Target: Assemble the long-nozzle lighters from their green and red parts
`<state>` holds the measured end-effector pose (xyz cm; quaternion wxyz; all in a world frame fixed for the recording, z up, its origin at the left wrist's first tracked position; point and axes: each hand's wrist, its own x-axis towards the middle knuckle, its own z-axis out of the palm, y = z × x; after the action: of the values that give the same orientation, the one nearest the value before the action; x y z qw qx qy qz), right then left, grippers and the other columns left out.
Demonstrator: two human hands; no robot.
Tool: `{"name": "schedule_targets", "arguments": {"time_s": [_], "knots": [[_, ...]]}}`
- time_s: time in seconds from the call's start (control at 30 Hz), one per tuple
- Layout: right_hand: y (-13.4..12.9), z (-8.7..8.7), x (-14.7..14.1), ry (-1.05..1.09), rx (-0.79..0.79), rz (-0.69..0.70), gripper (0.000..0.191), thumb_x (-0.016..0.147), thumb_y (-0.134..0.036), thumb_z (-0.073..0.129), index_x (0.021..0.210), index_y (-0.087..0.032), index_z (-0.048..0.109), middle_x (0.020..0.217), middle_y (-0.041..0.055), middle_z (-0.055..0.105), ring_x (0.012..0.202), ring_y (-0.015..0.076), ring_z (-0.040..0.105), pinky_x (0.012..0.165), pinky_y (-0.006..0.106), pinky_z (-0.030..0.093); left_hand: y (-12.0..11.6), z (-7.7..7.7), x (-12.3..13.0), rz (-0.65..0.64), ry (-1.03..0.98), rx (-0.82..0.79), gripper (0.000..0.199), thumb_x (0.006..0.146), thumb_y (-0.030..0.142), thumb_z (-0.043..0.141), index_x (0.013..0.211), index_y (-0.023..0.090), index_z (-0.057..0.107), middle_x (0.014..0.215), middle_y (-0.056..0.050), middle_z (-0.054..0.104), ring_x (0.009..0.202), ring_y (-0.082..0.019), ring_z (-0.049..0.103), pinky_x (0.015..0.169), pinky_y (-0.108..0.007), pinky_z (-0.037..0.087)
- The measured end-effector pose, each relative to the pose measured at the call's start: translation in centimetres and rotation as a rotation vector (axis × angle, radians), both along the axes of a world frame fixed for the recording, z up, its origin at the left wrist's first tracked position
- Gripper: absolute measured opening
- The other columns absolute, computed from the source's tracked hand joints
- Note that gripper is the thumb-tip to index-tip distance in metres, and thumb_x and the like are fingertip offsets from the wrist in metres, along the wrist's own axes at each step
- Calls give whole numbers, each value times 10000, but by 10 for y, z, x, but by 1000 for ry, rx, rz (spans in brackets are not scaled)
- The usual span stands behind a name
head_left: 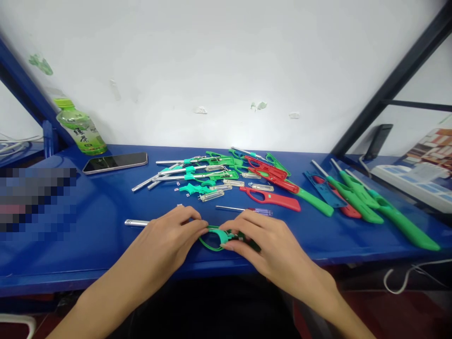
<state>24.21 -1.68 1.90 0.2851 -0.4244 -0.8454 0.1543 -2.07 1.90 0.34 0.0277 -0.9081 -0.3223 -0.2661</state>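
Note:
Near the front edge of the blue table, a green lighter (213, 245) with a metal tube pointing left lies between my hands. My left hand (173, 235) is closed on its front part, fingertips pinched just left of the trigger ring. With thumb and fingers, my right hand (264, 240) grips the teal trigger piece (222, 235) and the handle side, which it partly hides. Just behind my right hand lies a screwdriver (261, 212) with a clear purple handle. Farther back is a pile of green lighter parts (226, 175) with metal tubes, small clear tanks (212, 195) and red half shells (275, 199).
Several green lighters (406, 226) lie at the right, beside blue and red shells (325, 190). A phone (116, 162) and a green bottle (83, 129) are at the back left. A white power strip (413, 181) sits at the far right, near a black metal frame (384, 89).

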Motion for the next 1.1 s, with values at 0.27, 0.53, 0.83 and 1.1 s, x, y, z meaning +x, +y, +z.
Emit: {"name": "schedule_targets", "arguments": {"time_s": [0.27, 0.53, 0.83, 1.1], "knots": [[-4, 3, -4, -37, 47, -50, 166, 1083, -361, 694, 1211, -277, 757, 1100, 10, 782, 932, 187, 753, 785, 312, 529, -3, -3, 3, 15, -11, 11, 303, 1144, 194, 430, 1150, 208, 733, 1122, -87, 729, 932, -229, 720, 739, -340, 590], [-7, 6, -7, -10, 27, -62, 127, 1076, -322, 703, 1171, -263, 765, 1065, 1, 786, 870, 172, 741, 723, 295, 512, -5, 0, 8, 25, -59, -31, 276, 1144, 203, 471, 1120, 183, 745, 1064, -65, 724, 916, -226, 726, 783, -370, 588], [-4, 5, -7, -74, 46, -53, 188, 1102, -371, 654, 1176, -258, 784, 1028, 14, 747, 857, 181, 714, 759, 319, 500, -6, 1, 8, 28, -54, -27, 250, 1135, 188, 479, 1122, 183, 728, 1060, -64, 718, 890, -225, 722, 755, -373, 585], [-6, 2, -3, -112, 72, -32, 297, 1135, -367, 577, 1355, -289, 760, 1074, 43, 753, 919, 201, 722, 814, 337, 556, -7, 1, 8, 27, -46, -27, 258, 1146, 207, 455, 1160, 191, 712, 1100, -76, 710, 947, -223, 713, 796, -360, 595]]}}
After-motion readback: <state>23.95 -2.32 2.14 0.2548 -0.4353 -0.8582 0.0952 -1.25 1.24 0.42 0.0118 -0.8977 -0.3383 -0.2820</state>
